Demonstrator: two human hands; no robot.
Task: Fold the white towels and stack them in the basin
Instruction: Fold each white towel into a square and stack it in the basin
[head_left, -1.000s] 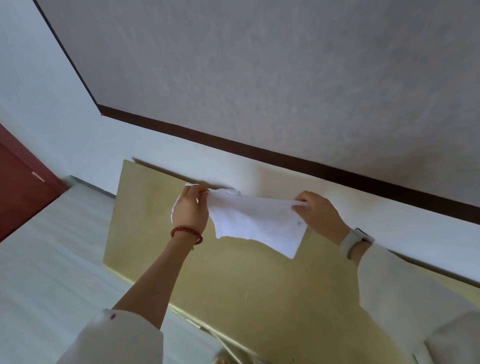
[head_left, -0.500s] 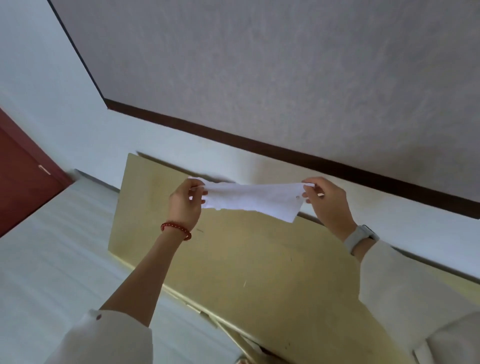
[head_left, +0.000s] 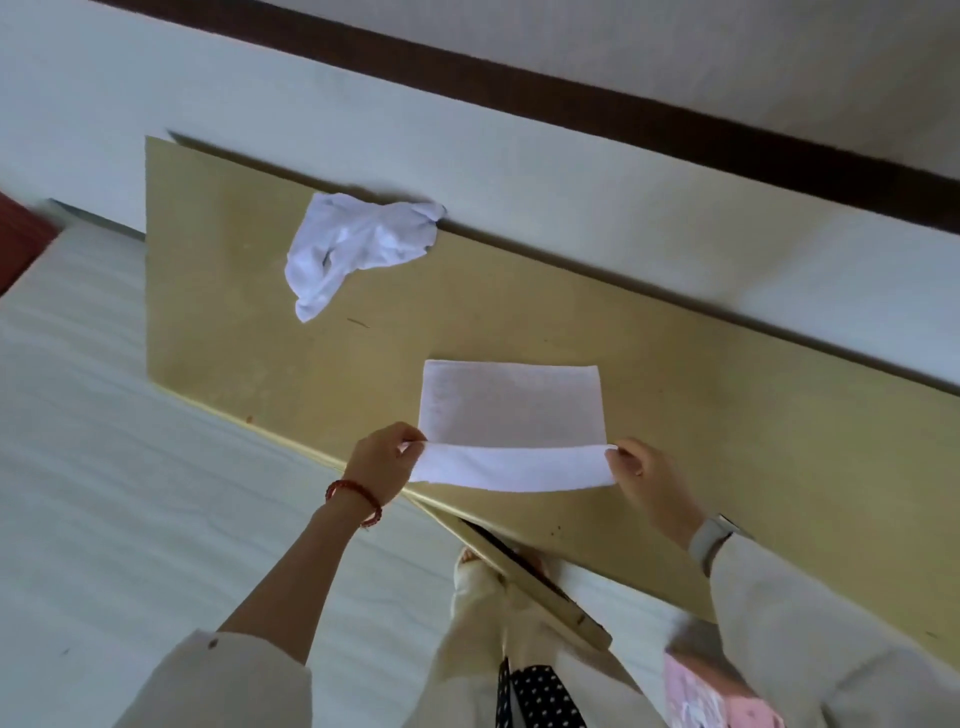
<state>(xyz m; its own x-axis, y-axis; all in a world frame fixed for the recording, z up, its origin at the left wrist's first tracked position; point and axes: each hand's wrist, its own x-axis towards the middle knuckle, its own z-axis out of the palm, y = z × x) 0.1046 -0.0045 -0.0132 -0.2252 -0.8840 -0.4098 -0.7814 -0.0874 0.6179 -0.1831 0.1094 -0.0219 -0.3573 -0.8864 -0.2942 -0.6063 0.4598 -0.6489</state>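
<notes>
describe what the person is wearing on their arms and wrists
The left hand has a red beaded bracelet at the wrist and a loose cream sleeve pushed up to about the elbow. The right hand has a watch with a pale grey band, and its cream sleeve reaches the wrist.

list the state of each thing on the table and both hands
flat towel: spread on the table, near edge lifted and being folded over
crumpled towel: unfolded heap at the table's far edge
left hand: pinches the flat towel's near left corner
right hand: pinches its near right corner
table: bears both towels
</notes>
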